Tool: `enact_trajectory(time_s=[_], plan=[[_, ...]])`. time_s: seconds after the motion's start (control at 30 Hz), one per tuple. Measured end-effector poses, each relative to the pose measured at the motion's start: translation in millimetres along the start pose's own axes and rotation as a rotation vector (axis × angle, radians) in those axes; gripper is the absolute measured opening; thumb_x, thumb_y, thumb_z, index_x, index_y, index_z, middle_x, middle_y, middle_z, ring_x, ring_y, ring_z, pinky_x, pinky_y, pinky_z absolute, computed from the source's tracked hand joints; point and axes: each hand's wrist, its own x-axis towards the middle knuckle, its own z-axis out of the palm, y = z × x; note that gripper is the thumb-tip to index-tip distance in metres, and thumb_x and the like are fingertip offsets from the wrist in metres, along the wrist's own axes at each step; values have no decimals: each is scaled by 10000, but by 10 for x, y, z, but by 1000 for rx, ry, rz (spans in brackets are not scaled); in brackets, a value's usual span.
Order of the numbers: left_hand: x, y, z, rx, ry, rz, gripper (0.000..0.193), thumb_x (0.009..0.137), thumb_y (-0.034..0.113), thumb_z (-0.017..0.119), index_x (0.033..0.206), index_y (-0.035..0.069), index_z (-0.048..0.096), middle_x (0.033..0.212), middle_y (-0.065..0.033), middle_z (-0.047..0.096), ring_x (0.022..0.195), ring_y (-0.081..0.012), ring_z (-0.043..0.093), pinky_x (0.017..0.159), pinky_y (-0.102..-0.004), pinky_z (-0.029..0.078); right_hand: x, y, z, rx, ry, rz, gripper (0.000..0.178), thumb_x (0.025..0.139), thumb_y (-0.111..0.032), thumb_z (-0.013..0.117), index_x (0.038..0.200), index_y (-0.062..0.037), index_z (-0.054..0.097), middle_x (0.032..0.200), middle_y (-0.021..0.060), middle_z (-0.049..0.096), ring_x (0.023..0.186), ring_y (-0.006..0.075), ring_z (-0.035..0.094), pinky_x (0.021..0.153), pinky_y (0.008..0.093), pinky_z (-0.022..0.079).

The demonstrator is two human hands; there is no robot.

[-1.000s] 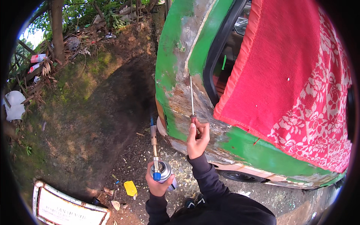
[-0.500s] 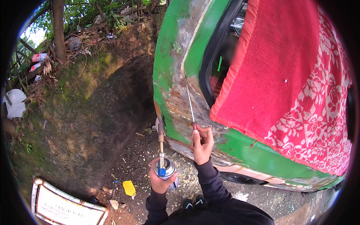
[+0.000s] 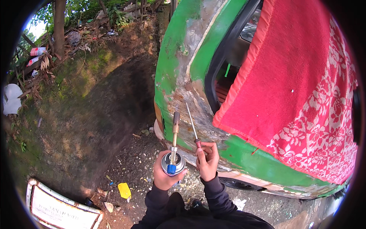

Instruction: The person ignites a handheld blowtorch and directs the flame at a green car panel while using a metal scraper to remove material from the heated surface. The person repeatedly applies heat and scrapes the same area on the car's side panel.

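My left hand is wrapped round the can of a gas blowtorch, whose metal nozzle points up and away, toward the car body. No flame can be made out. A screwdriver with a reddish handle and a long thin shaft is pinched in the fingers of my right hand. Its tip lies over the scraped patch of the green car, where bare metal and brown filler show; whether it touches cannot be told. The nozzle end appears just left of the screwdriver, by the same patch.
A red flowered cloth drapes over the car's window and side. To the left rises a mossy earth bank. A white sign with a rusty frame lies lower left, near a yellow scrap. A wheel shows under the car.
The torch has moved right, closer to the screwdriver. The screwdriver's tip has come down and back from the upper part of the scraped patch. My view has shifted slightly.
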Motion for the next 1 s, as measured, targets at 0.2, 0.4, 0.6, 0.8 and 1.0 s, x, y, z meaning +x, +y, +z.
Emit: enact_trajectory(time_s=[0.2, 0.4, 0.6, 0.8, 1.0], plan=[[358, 7, -193, -56, -136, 62, 641, 685, 118, 871, 1208, -5, 520, 983, -65, 683, 905, -123, 660, 823, -282, 531, 109, -29, 167, -108, 135, -180, 224, 1007, -61, 555, 1199, -17, 449, 942, 63, 542, 543, 37, 458, 447, 215, 380], [681, 90, -391, -79, -273, 2, 631, 688, 128, 873, 1197, -6, 525, 983, -66, 685, 893, -125, 663, 819, -284, 533, 130, -183, 534, -128, 212, -218, 273, 978, -5, 565, 1224, 8, 446, 993, 101, 569, 569, 59, 534, 416, 227, 423], [919, 239, -461, -50, -335, 18, 617, 690, 138, 871, 1185, -8, 533, 965, -71, 694, 881, -132, 673, 809, -288, 541, 191, -247, 583, -400, 237, -325, 315, 933, 43, 604, 1211, 24, 459, 1023, 113, 589, 587, 69, 567, 448, 212, 435], [948, 35, -429, -112, -335, -16, 615, 694, 141, 875, 1182, -10, 533, 959, -75, 697, 878, -130, 675, 810, -293, 545, 237, -150, 572, -684, 317, -485, 273, 846, 39, 680, 1099, 34, 578, 1008, 198, 658, 859, 329, 681, 763, 355, 526], [1031, 139, -452, -69, -339, 4, 618, 689, 136, 874, 1185, -9, 536, 952, -73, 693, 873, -122, 674, 805, -289, 542, 291, -183, 639, -903, 329, -600, 298, 836, 72, 670, 1121, 17, 603, 967, 185, 634, 809, 343, 653, 686, 382, 516]])
